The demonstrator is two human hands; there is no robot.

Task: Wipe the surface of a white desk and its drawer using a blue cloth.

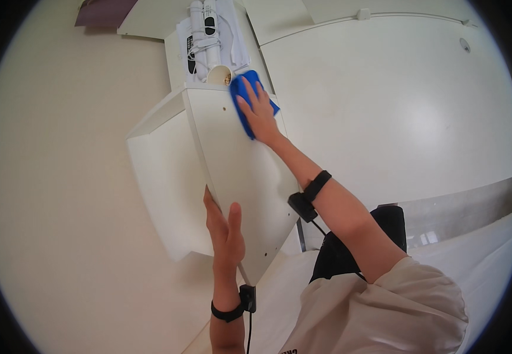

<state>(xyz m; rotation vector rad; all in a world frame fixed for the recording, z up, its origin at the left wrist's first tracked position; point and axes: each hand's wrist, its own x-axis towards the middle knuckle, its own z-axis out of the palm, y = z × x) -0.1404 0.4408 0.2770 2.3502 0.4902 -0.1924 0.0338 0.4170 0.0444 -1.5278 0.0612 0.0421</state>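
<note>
A blue cloth (243,112) lies against the upper right part of a white board-like panel (241,171), which has small holes in it. My right hand (260,112) presses flat on the cloth with its fingers spread, holding it to the panel. Lower down, my left hand (226,233) grips the panel's left edge, thumb on the face and fingers reaching round behind. Beyond the edge is the white hollow side (170,177) of the same piece of furniture. Each forearm wears a black strap with a small box.
Just past the panel's far end stand a white cup (219,75) with small bits inside and white power strips (208,35) with wound cords. A white surface (397,112) with a cable along its far side spreads to the right. A black object (388,233) is by my right arm.
</note>
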